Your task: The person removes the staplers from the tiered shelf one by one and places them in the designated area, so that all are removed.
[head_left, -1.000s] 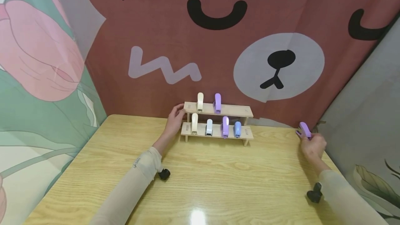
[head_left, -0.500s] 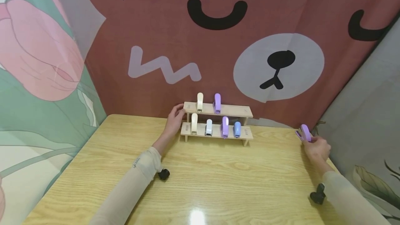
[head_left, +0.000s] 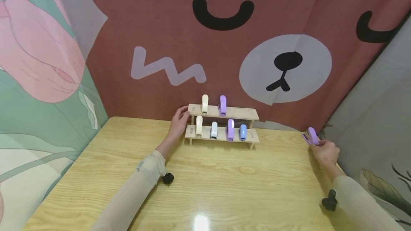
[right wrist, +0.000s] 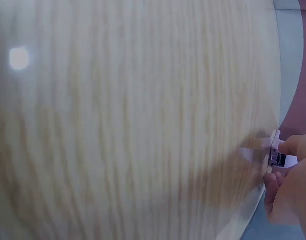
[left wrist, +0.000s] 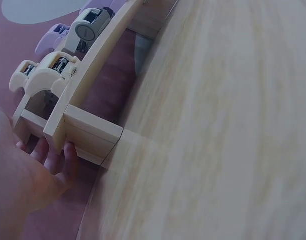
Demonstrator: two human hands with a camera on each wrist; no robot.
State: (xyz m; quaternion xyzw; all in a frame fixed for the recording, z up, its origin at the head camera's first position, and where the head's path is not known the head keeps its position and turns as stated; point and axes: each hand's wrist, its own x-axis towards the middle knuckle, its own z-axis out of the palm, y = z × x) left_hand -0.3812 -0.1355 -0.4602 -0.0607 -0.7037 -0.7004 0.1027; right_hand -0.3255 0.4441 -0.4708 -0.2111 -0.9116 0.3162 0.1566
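Note:
My left hand [head_left: 178, 124] holds the left end of a two-tier wooden display stand [head_left: 237, 112]; in the left wrist view its fingertips [left wrist: 69, 157] are at the end of the boards. At the far right corner of the table, my right hand [head_left: 325, 152] pinches a purple stapler [head_left: 312, 135] between thumb and fingers. A cream stapler [head_left: 204, 103] and a purple stapler [head_left: 223, 104] stand on the top tier. Along the lower tier are another cream stapler [head_left: 199, 126], a white stapler [head_left: 213, 130], a purple stapler [head_left: 230, 129] and a blue stapler [head_left: 243, 132].
The wood-grain table [head_left: 244, 181] runs back to a brown curtain [head_left: 154, 17] printed with a bear. A grey curtain [head_left: 375, 117] closes in the right side, near the right hand. Green floral cloth [head_left: 38, 124] hangs on the left.
My right hand has shifted slightly right and toward me, and the purple stapler in it shows more fully. The left hand stays at the stand's end.

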